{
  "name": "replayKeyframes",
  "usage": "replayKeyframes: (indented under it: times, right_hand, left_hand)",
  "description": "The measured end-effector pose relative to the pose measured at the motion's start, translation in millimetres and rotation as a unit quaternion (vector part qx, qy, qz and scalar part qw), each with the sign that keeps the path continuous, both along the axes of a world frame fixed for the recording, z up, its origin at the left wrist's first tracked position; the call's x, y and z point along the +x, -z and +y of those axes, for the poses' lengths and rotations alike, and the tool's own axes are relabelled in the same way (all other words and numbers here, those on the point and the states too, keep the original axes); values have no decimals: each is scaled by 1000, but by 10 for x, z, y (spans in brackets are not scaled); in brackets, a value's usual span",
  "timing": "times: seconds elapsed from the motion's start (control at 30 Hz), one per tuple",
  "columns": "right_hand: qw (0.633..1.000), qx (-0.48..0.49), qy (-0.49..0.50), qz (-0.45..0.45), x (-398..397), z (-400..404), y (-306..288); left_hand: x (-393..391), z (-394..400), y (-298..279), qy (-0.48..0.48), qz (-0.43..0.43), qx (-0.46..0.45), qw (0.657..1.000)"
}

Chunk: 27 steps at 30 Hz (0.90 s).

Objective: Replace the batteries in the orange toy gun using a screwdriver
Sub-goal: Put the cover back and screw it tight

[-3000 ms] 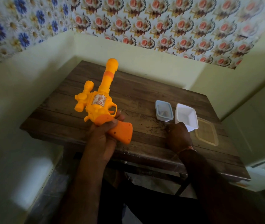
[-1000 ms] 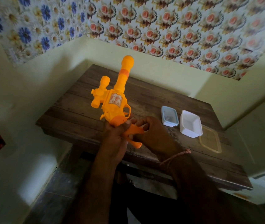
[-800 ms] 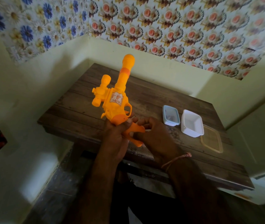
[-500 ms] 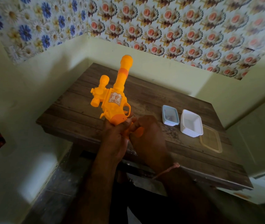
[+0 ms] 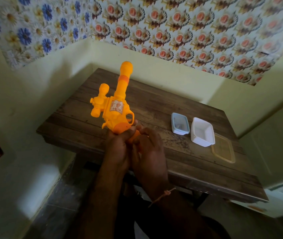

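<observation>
The orange toy gun [image 5: 116,107] is held above the near left part of the wooden table [image 5: 154,107], barrel pointing up and away. My left hand [image 5: 118,149] grips its body just below the trigger guard. My right hand [image 5: 149,152] wraps over the darker orange grip, which is almost fully hidden under the fingers. No screwdriver or batteries can be seen; whatever lies under my right palm is hidden.
On the table's right side sit a small clear box with a blue rim [image 5: 180,123], a white open tub [image 5: 202,131] and a flat clear lid [image 5: 223,149]. Pale yellow walls close in on the left, back and right.
My right hand left the table near the tubs and came over to the gun's grip, then closed over it. The gun stayed upright in my left hand.
</observation>
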State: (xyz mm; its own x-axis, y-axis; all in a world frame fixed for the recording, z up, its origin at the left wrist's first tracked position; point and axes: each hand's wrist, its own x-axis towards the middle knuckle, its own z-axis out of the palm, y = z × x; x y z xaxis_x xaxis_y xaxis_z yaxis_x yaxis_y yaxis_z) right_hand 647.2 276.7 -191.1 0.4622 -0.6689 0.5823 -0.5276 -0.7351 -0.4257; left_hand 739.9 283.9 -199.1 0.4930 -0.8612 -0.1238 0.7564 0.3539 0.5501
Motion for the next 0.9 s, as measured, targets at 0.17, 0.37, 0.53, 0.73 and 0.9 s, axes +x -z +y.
replayKeyframes:
  times: [0.17,0.37,0.53,0.73,0.9]
  right_hand:
    - [998,-42,-26,-30,17,22,107]
    - [994,-75,-47,-59,-3,5,221]
    - [986,-147,-66,51,-127,-21,435]
    - [976,-193,-62,77,-183,-23,334]
    - [975,-193,-78,73,-203,-30,330]
  left_hand:
    - [30,-7,21,-9,8,-6,1000]
    - [48,-23,46,0,18,-6,1000]
    - [94,2,124,26,-2,-14,1000]
    - [94,-13,95,5,-18,-3,1000]
    - [105,-10,94,-3,-7,13,1000]
